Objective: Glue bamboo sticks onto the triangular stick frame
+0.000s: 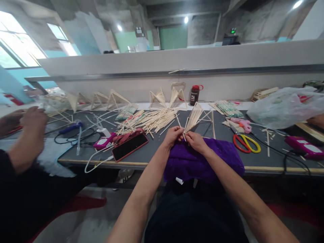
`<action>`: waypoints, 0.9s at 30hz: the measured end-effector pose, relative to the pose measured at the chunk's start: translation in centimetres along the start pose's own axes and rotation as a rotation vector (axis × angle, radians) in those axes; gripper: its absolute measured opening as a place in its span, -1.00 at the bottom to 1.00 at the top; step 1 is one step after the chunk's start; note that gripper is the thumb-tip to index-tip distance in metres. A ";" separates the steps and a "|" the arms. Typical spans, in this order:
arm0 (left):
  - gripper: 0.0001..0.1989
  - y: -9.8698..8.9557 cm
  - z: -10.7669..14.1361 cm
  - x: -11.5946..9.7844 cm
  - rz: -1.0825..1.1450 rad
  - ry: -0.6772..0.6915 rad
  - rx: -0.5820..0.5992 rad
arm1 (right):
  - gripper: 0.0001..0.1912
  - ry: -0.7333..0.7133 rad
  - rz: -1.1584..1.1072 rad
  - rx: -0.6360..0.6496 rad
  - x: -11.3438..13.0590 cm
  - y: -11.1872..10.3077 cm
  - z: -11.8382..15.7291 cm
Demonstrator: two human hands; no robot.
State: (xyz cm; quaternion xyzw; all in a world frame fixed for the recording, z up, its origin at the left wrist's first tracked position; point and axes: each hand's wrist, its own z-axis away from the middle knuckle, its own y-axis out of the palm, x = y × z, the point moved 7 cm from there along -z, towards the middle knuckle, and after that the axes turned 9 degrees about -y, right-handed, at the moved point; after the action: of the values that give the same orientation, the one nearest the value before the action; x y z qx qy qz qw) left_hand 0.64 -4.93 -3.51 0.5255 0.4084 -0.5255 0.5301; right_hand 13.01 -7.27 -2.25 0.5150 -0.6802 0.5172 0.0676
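Between my hands stands a small frame of thin wooden sticks (194, 116), its fan of sticks rising above a purple cloth (217, 153) on the table's front edge. My left hand (174, 136) is closed on a thin wooden stick (178, 120) that slants up beside the frame. My right hand (194, 141) pinches the lower corner of the frame. The fingertips of both hands nearly meet there. Beyond them, a heap of loose wooden sticks (157, 119) lies on the dark table. Two similar stick frames (158, 98) stand behind it.
Red-and-yellow-handled scissors (246, 143) and a pink glue gun (241, 124) lie to the right. A phone (130, 146) with cables is at left. A dark bottle (194, 95) stands at the back, a plastic bag (286, 104) at far right. Another person's hands (32, 125) work at far left.
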 end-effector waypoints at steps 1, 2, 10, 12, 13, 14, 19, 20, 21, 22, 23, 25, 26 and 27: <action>-0.67 -0.1 0.0 -0.1 0.021 0.008 -0.006 | -0.79 0.003 0.009 -0.002 0.0 0.0 -0.1; -0.66 -0.2 -0.1 -0.2 0.042 0.014 -0.010 | -0.80 0.004 0.012 -0.007 0.0 -0.1 -0.1; -0.66 0.2 0.2 -1.1 0.106 -0.020 0.129 | -0.80 0.108 -0.348 -0.207 -0.9 -1.7 0.0; -0.67 0.6 0.4 -1.0 0.083 -0.028 0.172 | -0.77 0.136 -0.440 -0.200 -1.1 -1.4 0.1; -0.68 0.8 0.4 -1.0 0.072 -0.029 0.178 | -0.76 0.139 -0.463 -0.193 -1.2 -1.3 0.0; -0.69 0.9 0.5 -0.9 0.064 -0.028 0.174 | -0.75 0.136 -0.473 -0.185 -1.2 -1.1 0.0; -0.71 1.1 0.4 -0.6 0.033 -0.021 0.124 | -0.73 0.082 -0.392 -0.159 -0.9 -1.1 -0.1; -0.70 1.0 0.3 -0.7 0.041 -0.018 0.108 | -0.74 0.070 -0.373 -0.149 -0.7 -1.1 -0.1; -0.70 0.8 0.3 -0.8 0.057 -0.012 0.087 | -0.74 0.063 -0.358 -0.136 -0.6 -1.1 -0.1; -0.69 0.6 0.2 -1.0 0.077 -0.005 0.061 | -0.75 0.061 -0.350 -0.120 -0.5 -1.0 -0.1; -0.69 0.4 0.2 -1.1 0.097 0.002 0.035 | -0.75 0.062 -0.351 -0.106 -0.4 -1.0 -0.1; -0.69 0.0 0.1 -1.3 0.122 0.011 -0.004 | -0.76 0.062 -0.371 -0.088 -0.3 -0.8 -0.1; -0.69 -0.1 0.0 -1.3 0.125 0.010 -0.011 | -0.76 0.062 -0.390 -0.084 -0.4 -0.8 -0.1; -0.69 -0.1 0.0 -1.3 0.125 0.005 -0.012 | -0.76 0.062 -0.413 -0.083 -0.4 -0.7 -0.1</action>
State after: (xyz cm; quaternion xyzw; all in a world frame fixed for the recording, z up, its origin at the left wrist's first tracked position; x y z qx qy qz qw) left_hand 0.37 -4.73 -2.29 0.5481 0.3795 -0.4874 0.5639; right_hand 13.69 -6.86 -1.98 0.6241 -0.5784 0.4796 0.2142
